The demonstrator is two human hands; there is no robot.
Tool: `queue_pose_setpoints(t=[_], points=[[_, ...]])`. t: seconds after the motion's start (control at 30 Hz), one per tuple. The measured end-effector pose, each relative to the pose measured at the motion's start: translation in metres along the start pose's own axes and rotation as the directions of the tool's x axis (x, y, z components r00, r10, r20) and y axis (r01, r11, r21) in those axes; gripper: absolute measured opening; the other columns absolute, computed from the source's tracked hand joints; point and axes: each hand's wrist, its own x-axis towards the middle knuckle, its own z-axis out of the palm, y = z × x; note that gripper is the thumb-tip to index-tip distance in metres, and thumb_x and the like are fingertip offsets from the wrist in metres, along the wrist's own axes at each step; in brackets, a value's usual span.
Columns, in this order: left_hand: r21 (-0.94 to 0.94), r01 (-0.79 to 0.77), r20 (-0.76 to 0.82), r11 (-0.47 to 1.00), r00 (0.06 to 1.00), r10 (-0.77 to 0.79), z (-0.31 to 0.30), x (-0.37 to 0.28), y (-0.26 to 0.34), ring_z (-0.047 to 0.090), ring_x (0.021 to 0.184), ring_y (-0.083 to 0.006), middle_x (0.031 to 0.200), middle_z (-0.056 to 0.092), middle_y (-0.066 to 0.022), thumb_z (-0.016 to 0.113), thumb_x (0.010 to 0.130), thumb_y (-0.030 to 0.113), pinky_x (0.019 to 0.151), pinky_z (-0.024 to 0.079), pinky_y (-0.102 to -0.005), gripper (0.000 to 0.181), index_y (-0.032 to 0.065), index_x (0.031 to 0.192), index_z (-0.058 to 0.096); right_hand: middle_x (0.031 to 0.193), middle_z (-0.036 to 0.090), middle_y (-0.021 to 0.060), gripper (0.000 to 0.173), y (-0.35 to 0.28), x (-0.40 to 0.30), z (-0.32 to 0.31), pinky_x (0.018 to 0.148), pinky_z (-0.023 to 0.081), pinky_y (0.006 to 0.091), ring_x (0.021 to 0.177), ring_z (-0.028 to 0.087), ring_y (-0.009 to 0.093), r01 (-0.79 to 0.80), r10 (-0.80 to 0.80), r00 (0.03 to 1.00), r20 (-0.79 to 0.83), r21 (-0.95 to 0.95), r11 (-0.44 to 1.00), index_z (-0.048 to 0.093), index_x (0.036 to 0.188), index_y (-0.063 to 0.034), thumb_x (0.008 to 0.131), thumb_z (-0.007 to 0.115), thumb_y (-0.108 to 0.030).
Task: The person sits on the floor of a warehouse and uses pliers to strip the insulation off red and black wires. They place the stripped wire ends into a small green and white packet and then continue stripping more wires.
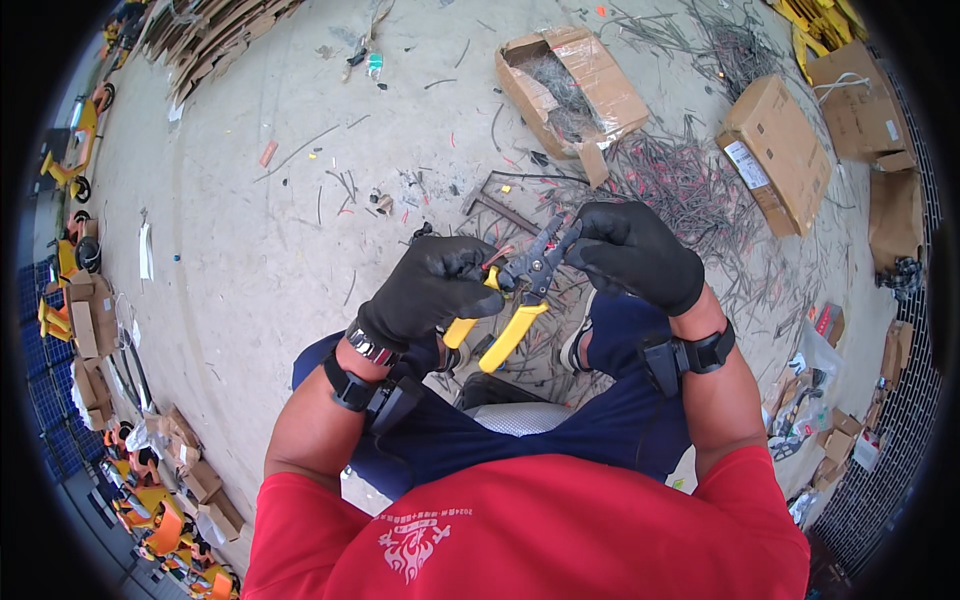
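Note:
Wire-stripping pliers [537, 268] with yellow handles and a dark metal head stand between my hands, their jaws towards my right hand and their handles spread. My left hand [439, 289], in a black glove, is closed around thin wires [498, 256] with reddish ends, right beside the pliers' head and one yellow handle. My right hand [637, 251], also in a black glove, has its fingertips together at the jaw tips; what they pinch is hidden. Under the pliers, a hammer-like metal tool [499, 208] lies on the floor.
Cut wire pieces [675, 187] are heaped on the concrete floor ahead to the right. An open cardboard box [615, 97] holds tangled thin strands. A closed carton [787, 150] stands farther right. Flattened cardboard [214, 45] lies at the upper left. Orange and yellow wheeled machines [161, 525] line the left side.

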Motion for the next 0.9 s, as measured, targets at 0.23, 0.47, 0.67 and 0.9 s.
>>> queue_pose_setpoints(t=[0.23,0.47,0.67,0.9], points=[[-0.027,-0.005,0.057,1.0,0.998,0.006,0.0,-0.006,-0.006,0.055,0.068,-0.0028,0.079,0.066,0.0029,0.079,0.076,0.009,0.06,0.044,-0.0207,0.031,-0.0003,0.104,0.071,0.064,0.06,0.0001,0.012,-0.01,-0.009,0.006,0.048,0.04,0.0237,0.053,0.052,0.004,0.03,-0.031,0.998,0.051,0.02,0.999,0.066,0.086,-0.0003,0.09,0.067,-0.012],[-0.142,-0.162,0.122,0.977,0.976,0.179,0.002,-0.022,0.013,0.061,0.073,-0.0056,0.086,0.07,-0.0014,0.082,0.072,0.006,0.065,0.047,-0.0223,0.037,-0.0021,0.107,0.07,0.07,0.061,0.0174,0.016,0.008,-0.006,0.033,0.064,0.049,0.0382,0.067,0.063,0.033,0.366,-0.269,0.93,0.249,-0.6,0.711,0.068,0.094,-0.004,0.084,0.066,-0.017],[-0.161,-0.079,-0.226,0.984,0.973,0.041,0.012,-0.009,0.012,0.054,0.062,-0.0042,0.082,0.068,-0.0018,0.075,0.082,0.007,0.054,0.041,-0.0206,0.027,-0.0005,0.107,0.068,0.116,0.064,0.0139,0.044,0.012,0.014,0.037,0.09,0.049,0.0354,0.107,0.063,0.024,0.274,-0.273,0.961,-0.033,-0.002,0.962,0.055,0.129,-0.0016,0.091,0.066,-0.021],[-0.08,-0.04,-0.119,0.996,0.992,0.031,0.029,0.004,-0.005,0.051,0.066,-0.0042,0.079,0.061,0.0024,0.066,0.09,0.006,0.058,0.041,-0.021,0.03,-0.0003,0.12,0.065,0.119,0.062,0.0069,0.049,0.035,0.021,0.05,0.098,0.045,0.0289,0.11,0.057,0.012,0.033,-0.044,0.997,0.059,0.168,0.985,0.048,0.143,-0.0005,0.102,0.058,-0.025]])
